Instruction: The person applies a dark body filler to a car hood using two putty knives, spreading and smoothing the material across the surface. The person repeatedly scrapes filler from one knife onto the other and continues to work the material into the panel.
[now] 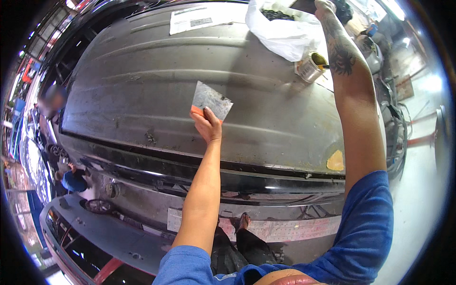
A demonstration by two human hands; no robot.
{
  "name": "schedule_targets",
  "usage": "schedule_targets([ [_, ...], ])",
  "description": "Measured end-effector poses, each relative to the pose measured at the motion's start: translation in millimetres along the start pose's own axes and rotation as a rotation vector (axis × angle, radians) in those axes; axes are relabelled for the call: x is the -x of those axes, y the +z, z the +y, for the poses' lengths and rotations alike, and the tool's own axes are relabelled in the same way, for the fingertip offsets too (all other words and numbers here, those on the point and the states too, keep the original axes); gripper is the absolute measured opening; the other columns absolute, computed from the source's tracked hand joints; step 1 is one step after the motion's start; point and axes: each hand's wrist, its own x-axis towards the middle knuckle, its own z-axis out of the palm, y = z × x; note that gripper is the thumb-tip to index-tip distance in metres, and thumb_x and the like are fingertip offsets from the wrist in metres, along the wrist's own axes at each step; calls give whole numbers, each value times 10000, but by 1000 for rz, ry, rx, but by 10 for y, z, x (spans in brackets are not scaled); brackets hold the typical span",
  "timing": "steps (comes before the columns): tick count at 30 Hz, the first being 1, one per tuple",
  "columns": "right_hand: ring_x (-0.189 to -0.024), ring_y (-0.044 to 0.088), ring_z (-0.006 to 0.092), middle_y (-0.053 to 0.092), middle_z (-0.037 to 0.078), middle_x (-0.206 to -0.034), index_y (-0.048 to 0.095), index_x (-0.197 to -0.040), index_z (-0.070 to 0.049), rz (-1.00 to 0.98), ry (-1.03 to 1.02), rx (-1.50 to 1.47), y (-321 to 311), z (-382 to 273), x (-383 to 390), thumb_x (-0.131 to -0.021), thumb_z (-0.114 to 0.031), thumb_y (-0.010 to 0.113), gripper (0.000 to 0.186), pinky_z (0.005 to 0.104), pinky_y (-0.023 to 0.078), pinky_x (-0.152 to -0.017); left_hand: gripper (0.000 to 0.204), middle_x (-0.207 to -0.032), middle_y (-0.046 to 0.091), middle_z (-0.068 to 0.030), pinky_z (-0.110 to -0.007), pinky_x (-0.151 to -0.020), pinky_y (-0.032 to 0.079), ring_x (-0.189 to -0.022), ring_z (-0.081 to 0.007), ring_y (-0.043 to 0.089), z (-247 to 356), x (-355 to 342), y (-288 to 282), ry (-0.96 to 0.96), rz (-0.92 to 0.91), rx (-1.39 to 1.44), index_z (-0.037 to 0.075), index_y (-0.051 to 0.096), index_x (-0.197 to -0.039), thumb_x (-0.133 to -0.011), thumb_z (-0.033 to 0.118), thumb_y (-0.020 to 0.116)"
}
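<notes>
My left hand (207,126) is closed on a putty spreader (212,99), a flat grey metal blade with an orange edge and dark smears. It is held over the grey ribbed vehicle roof (156,95). My right arm reaches far out along the right side. At the top edge of the picture is my right hand (325,6), partly cut off, beside a white plastic bag (285,35) with dark stuff inside; its fingers are not clear. Just below the bag, an opened tin can (309,70) with yellowish-green contents leans on the roof.
A printed white sheet (202,18) lies on the far roof. One yellow patch (335,160) marks the near right edge. Behind me, a grey car (114,232) stands at lower left, and a person in blue (74,180) crouches beyond it. My feet are on a perforated plank (285,229).
</notes>
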Motion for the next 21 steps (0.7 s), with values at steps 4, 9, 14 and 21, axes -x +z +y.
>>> schedule_targets([
  [4, -773, 605, 309, 629, 94, -899, 655, -933, -162, 302, -527, 530, 484, 75, 53, -888, -220, 574, 110, 443, 475, -691, 431, -891, 643, -277, -509, -701, 496, -841, -465, 640, -18, 30, -17, -109, -31, -71, -32, 443, -1146, -946, 336, 545],
  [9, -896, 668, 359, 677, 135, -1026, 714, -1033, -150, 269, -745, 740, 974, 94, 187, -902, -222, 595, 192, 483, 523, -786, 364, -803, 636, -269, -537, -657, 493, -780, -492, 627, -32, 18, 0, -36, 14, -59, -30, 429, -1106, -953, 282, 539],
  [14, -835, 671, 353, 669, 157, -925, 711, -1020, -126, 246, -870, 710, 839, 1, 236, -923, -197, 571, 184, 483, 518, -723, 286, -774, 626, -261, -528, -608, 483, -737, -483, 624, -27, 28, 9, -63, -23, 18, -14, 404, -1027, -950, 223, 544],
  [21, -734, 678, 346, 684, 123, -882, 727, -1010, -160, 456, -878, 542, 526, -365, 685, -937, -313, 590, 217, 441, 541, -635, 307, -809, 619, -289, -559, -647, 463, -774, -506, 606, 50, 1, -10, -65, -33, 3, -11, 387, -1062, -950, 234, 532],
])
